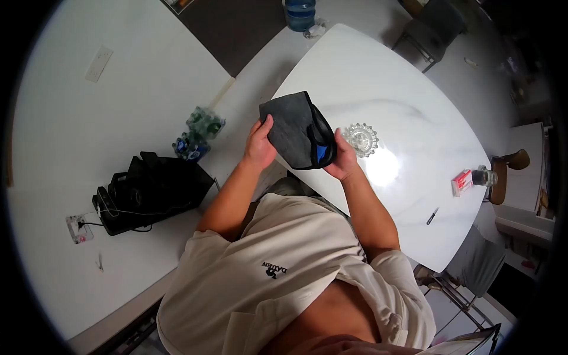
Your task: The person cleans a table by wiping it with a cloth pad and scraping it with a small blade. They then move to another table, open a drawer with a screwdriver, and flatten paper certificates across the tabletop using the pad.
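Observation:
A dark grey cloth item (288, 129) with black edging and a bit of blue inside is held up over the near edge of the white table (414, 118). My left hand (260, 144) grips its left side, with the thumb on the front face. On the right, my right hand (344, 158) holds the black-edged side, near the blue part. The fingers behind the cloth are hidden. Just beyond my right hand, a clear glass dish (361, 140) sits on the table.
At the table's right end are a red and white box (462, 183), a glass jar (484, 176) and a small knife (432, 216). Black equipment (148, 192) and green bottles (205, 123) stand at the left. A blue water jug (300, 15) and a chair (432, 29) are beyond the table.

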Demonstrator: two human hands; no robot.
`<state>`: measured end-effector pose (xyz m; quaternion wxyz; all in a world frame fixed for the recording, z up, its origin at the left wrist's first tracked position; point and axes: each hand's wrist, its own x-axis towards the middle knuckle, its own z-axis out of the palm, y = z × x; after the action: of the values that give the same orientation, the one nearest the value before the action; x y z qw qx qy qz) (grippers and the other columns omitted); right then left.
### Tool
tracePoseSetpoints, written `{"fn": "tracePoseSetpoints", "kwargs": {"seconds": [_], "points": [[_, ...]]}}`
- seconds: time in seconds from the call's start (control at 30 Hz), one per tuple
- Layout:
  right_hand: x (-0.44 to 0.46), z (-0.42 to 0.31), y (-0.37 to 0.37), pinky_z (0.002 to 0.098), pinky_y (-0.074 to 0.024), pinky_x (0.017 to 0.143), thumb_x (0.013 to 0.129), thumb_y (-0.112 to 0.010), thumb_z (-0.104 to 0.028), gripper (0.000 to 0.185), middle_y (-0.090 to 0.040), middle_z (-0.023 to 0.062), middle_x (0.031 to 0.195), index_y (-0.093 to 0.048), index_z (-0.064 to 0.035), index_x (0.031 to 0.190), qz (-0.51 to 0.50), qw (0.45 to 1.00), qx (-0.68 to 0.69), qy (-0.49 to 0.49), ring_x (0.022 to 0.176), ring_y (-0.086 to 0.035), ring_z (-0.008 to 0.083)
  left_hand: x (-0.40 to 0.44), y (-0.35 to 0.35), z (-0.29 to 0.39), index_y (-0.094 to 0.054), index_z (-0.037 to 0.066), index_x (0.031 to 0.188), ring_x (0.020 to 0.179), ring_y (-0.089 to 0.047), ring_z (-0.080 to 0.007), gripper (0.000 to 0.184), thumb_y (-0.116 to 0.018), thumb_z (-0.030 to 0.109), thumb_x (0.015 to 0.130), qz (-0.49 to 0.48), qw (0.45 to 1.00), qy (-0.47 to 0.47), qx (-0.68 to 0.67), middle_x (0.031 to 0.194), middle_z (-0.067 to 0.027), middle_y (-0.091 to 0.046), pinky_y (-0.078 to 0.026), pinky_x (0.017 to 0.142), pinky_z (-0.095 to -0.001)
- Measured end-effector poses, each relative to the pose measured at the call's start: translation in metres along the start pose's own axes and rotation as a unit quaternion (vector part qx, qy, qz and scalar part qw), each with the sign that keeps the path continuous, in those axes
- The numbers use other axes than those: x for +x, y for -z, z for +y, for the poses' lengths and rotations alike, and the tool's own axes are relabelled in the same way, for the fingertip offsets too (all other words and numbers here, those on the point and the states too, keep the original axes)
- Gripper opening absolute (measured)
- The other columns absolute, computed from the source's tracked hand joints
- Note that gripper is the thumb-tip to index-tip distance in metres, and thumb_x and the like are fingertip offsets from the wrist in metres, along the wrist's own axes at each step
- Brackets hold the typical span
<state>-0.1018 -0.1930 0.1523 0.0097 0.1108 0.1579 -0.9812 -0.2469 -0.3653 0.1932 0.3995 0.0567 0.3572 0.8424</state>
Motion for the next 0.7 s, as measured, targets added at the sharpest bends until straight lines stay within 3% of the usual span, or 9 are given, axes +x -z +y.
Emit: {"fn": "tracePoseSetpoints", "kwargs": {"seconds": [0.07, 0.17, 0.27, 0.37, 0.47, 0.57, 0.67, 0.7], "points": [[0.0, -0.002, -0.004, 0.0415, -0.0481, 0.102, 0.101, -0.052, -0.043, 0.059, -0.059, 0.0143, 0.133, -0.047, 0.0011, 0.14, 0.054, 0.992, -0.116, 0.019, 0.12, -0.058, 0.0261, 0.001, 0.006, 0.003, -0.052, -0.001, 0.132, 0.124, -0.056, -0.0244, 0.038, -0.05, 0.023, 0.103, -0.01, 1.0, 0.016, 0.001, 0.133, -0.0128, -0.059, -0.042, 0.107, -0.0398], [0.007, -0.008, -0.026, 0.0363, -0.0493, 0.099, 0.098, -0.062, -0.026, 0.05, -0.061, 0.0112, 0.128, -0.048, 0.0017, 0.138, 0.073, 0.987, -0.143, 0.03, 0.114, -0.06, 0.0206, 0.006, 0.018, 0.013, -0.052, -0.001, 0.132, 0.124, -0.056, -0.0244, 0.036, -0.05, 0.017, 0.101, 0.003, 0.999, 0.026, -0.025, 0.132, -0.0127, -0.06, -0.042, 0.108, -0.0401], [0.023, -0.007, -0.056, 0.0352, -0.0487, 0.098, 0.097, -0.064, -0.015, 0.046, -0.062, 0.0096, 0.123, -0.049, 0.0029, 0.136, 0.06, 0.945, -0.312, 0.079, 0.111, -0.059, 0.0167, 0.013, 0.031, 0.034, -0.052, -0.001, 0.132, 0.125, -0.055, -0.0256, 0.036, -0.051, 0.013, 0.099, -0.031, 0.999, -0.003, 0.005, 0.133, -0.0126, -0.059, -0.041, 0.109, -0.0409], [0.054, -0.005, -0.069, 0.0321, -0.0479, 0.096, 0.094, -0.065, -0.006, 0.045, -0.064, 0.0086, 0.118, -0.05, 0.0029, 0.135, 0.095, 0.902, -0.414, 0.08, 0.108, -0.059, 0.0145, 0.023, 0.05, 0.056, -0.054, 0.001, 0.128, 0.121, -0.057, -0.0249, 0.033, -0.053, 0.013, 0.098, -0.027, 0.999, -0.015, 0.02, 0.129, -0.0119, -0.061, -0.042, 0.106, -0.0406], [0.081, -0.004, -0.083, 0.0309, -0.0479, 0.094, 0.094, -0.064, -0.005, 0.041, -0.065, 0.0089, 0.116, -0.052, 0.0027, 0.133, 0.099, 0.897, -0.429, 0.052, 0.105, -0.06, 0.0156, 0.037, 0.084, 0.071, -0.054, 0.005, 0.127, 0.113, -0.059, -0.0244, 0.035, -0.058, 0.021, 0.096, 0.031, 0.998, 0.032, 0.049, 0.122, -0.0104, -0.062, -0.044, 0.101, -0.0397], [0.111, 0.011, -0.072, 0.0311, -0.0483, 0.093, 0.094, -0.061, -0.004, 0.041, -0.067, 0.0103, 0.115, -0.052, 0.0019, 0.134, 0.076, 0.844, -0.526, 0.074, 0.102, -0.061, 0.0157, 0.045, 0.096, 0.067, -0.052, 0.009, 0.128, 0.107, -0.059, -0.0222, 0.043, -0.064, 0.031, 0.094, 0.241, 0.953, 0.097, 0.155, 0.115, -0.0083, -0.061, -0.045, 0.097, -0.0379], [0.136, 0.032, -0.057, 0.0303, -0.0477, 0.095, 0.095, -0.061, -0.003, 0.047, -0.066, 0.0097, 0.115, -0.048, 0.0036, 0.139, 0.02, 0.764, -0.633, 0.122, 0.106, -0.06, 0.0149, 0.046, 0.095, 0.068, -0.049, 0.01, 0.131, 0.106, -0.058, -0.0218, 0.054, -0.068, 0.041, 0.091, 0.291, 0.922, 0.09, 0.24, 0.114, -0.0075, -0.06, -0.046, 0.095, -0.0372], [0.139, 0.036, -0.065, 0.0326, -0.0485, 0.094, 0.093, -0.062, -0.005, 0.053, -0.068, 0.0155, 0.116, -0.046, 0.0011, 0.142, 0.015, 0.675, -0.727, 0.121, 0.106, -0.064, 0.0191, 0.048, 0.101, 0.069, -0.049, 0.01, 0.131, 0.106, -0.058, -0.0212, 0.055, -0.068, 0.042, 0.091, 0.226, 0.945, 0.114, 0.205, 0.115, -0.0073, -0.06, -0.047, 0.093, -0.0371]]}}
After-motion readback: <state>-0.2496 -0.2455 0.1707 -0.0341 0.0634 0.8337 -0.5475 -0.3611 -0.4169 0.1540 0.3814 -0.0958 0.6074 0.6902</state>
